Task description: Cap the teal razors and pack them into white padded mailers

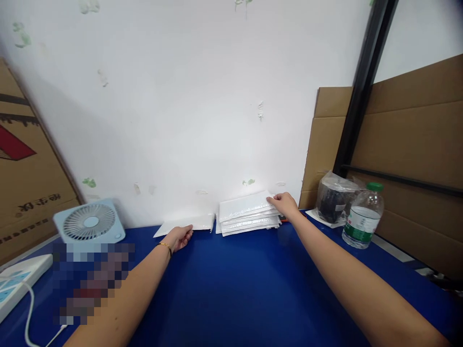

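Against the wall on the blue table (224,289) lies a stack of white padded envelopes (248,207). My right hand (285,205) pinches the top envelope at its right end, thumb and fingers closed on it. To the left of the stack, a flat white envelope (191,222) rests by the wall. My left hand (179,237) is closed at the near edge of that envelope, its fingers curled and its fingertips on the edge. A bracelet circles the left wrist.
A light blue fan (90,221) and a white power strip (25,282) with a cable are at left. A water bottle (363,217) and a dark object in clear plastic (333,200) stand at right, before cardboard (408,140) and a black post (361,86).
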